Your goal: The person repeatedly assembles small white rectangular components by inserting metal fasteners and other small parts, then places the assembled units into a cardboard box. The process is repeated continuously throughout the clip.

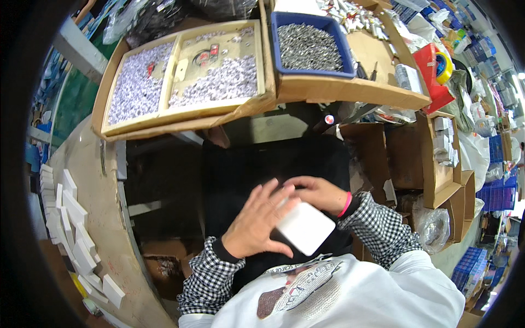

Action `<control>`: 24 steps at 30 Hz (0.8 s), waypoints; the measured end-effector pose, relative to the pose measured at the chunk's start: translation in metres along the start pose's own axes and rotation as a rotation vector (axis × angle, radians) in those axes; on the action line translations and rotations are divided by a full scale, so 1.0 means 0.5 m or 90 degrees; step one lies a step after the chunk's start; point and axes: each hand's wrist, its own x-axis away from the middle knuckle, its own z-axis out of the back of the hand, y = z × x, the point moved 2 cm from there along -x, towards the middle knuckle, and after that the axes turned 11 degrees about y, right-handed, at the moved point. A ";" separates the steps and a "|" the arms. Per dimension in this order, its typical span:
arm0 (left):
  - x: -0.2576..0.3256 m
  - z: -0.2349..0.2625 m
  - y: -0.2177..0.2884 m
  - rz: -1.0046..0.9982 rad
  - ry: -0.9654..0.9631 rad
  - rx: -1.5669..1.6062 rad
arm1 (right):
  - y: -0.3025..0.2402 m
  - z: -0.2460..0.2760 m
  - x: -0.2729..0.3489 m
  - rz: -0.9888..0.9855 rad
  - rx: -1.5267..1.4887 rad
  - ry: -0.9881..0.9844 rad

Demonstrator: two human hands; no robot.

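The left hand (257, 221), fingers spread wide, lies flat over the small flat white rectangular box (306, 227), which sits low in the centre above the dark lap. The right hand (317, 192), at one o'clock from the box, curls its fingers round the box's far edge. A blue plastic bin of small grey metal parts (309, 46) stands at twelve o'clock, with stacked white boxes (71, 218) at nine o'clock.

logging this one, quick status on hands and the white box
Left hand flat on top of the white box. Right hand grips its far end. Box held over the lap, off the bench. Nothing in the way.
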 end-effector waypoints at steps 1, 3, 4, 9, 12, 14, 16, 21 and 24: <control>-0.007 -0.010 0.007 -0.030 -0.066 -0.036 | 0.007 -0.006 -0.001 0.015 0.007 -0.013; -0.024 -0.031 0.023 -0.034 -0.103 -0.023 | 0.006 -0.015 0.002 0.126 0.027 -0.064; -0.035 -0.037 0.028 -0.029 -0.068 0.066 | 0.006 -0.014 0.006 0.076 0.000 -0.074; -0.043 -0.049 0.032 0.023 -0.062 0.147 | -0.050 0.007 0.057 -0.103 -0.016 -0.084; -0.028 -0.059 0.016 0.195 -0.060 0.340 | -0.138 0.075 0.115 -0.001 0.231 -0.057; -0.016 -0.072 0.009 0.319 -0.030 0.590 | -0.214 0.137 0.144 0.178 0.241 0.079; -0.004 -0.087 0.002 0.457 0.018 0.811 | -0.289 0.221 0.174 0.343 0.269 0.301; -0.001 -0.109 -0.005 0.443 0.062 0.898 | -0.455 0.424 0.158 0.585 1.000 0.609; -0.002 -0.117 -0.004 0.467 0.064 0.880 | -0.467 0.489 0.126 0.414 1.099 0.493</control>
